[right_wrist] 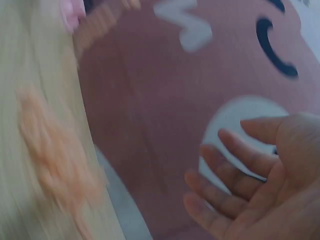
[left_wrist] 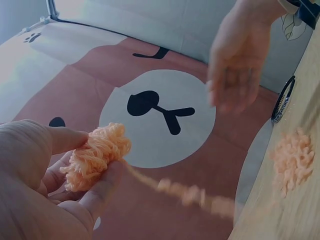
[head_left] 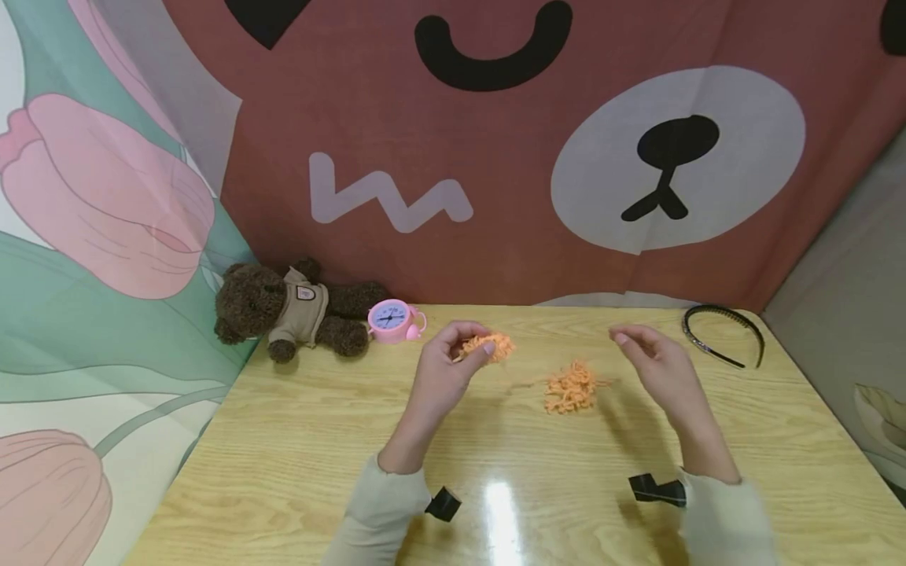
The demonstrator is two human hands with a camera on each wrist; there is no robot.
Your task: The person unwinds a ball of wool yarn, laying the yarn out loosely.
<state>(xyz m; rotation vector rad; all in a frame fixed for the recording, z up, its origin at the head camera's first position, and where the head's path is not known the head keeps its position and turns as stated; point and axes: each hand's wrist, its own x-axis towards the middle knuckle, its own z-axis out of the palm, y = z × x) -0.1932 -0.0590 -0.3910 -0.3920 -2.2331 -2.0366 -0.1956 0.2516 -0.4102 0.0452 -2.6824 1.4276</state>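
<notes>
My left hand point(head_left: 442, 377) pinches a small fluffy bundle of orange yarn point(left_wrist: 102, 152) between thumb and fingers, raised over the table. From the bundle a yarn strand point(left_wrist: 187, 194), blurred by motion, trails towards a loose heap of curly orange yarn point(head_left: 569, 389) on the tabletop. Past that heap, to its right, my right hand point(head_left: 658, 369) hovers in the air. In the right wrist view its fingers point(right_wrist: 232, 177) are spread and slightly bent, with nothing between them.
A brown teddy bear point(head_left: 300, 310) in a beige shirt lies at the table's back left, beside a pink alarm clock point(head_left: 391, 321). A black headband point(head_left: 722, 334) lies at the back right. Behind the wooden table point(head_left: 283, 440) hangs a cloth point(head_left: 495, 259) with a cartoon bear print.
</notes>
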